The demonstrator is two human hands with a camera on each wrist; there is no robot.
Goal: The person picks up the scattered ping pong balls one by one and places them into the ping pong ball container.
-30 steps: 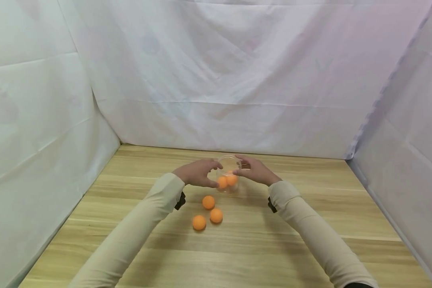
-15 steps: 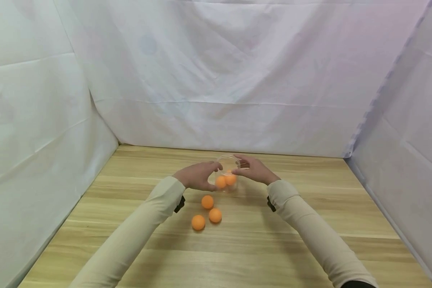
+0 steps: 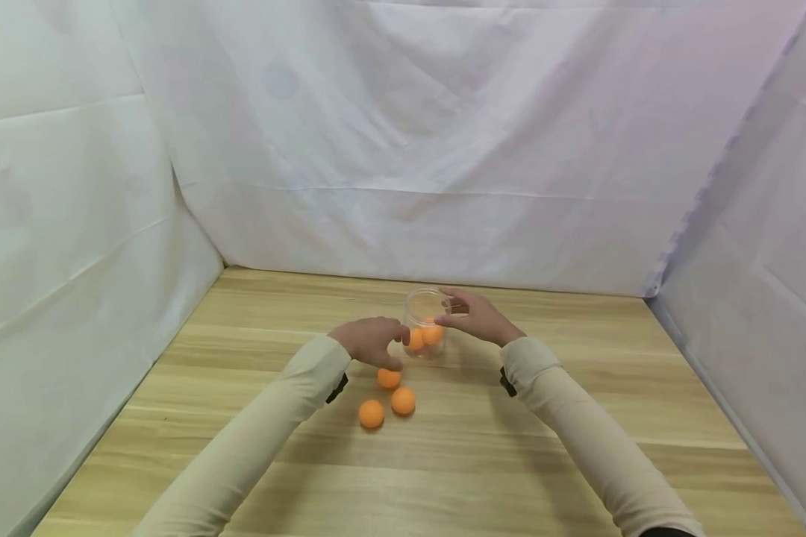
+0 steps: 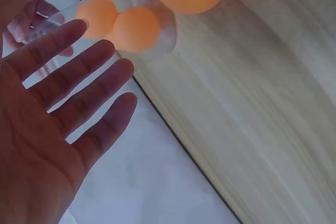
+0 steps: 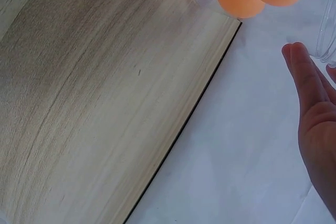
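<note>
The left hand, its grip spread open and holding nothing, is hovering over the nearest orange ball at the jar's 7 o'clock. The right hand is steadying the clear jar at its rim, grip lightly curled. A gentle fingertip pinch would suit this ball, since it sits loose on the counter and likely rolls easily.

- A jar stands upright on the worktop, towards its far edge, with two balls inside.
- The right hand touches the jar's right side.
- The left hand lies left of the jar, just above the nearest loose ball.
- Two more loose balls lie on the worktop nearer the person.
- Cloth walls stand behind and at both sides.
</note>
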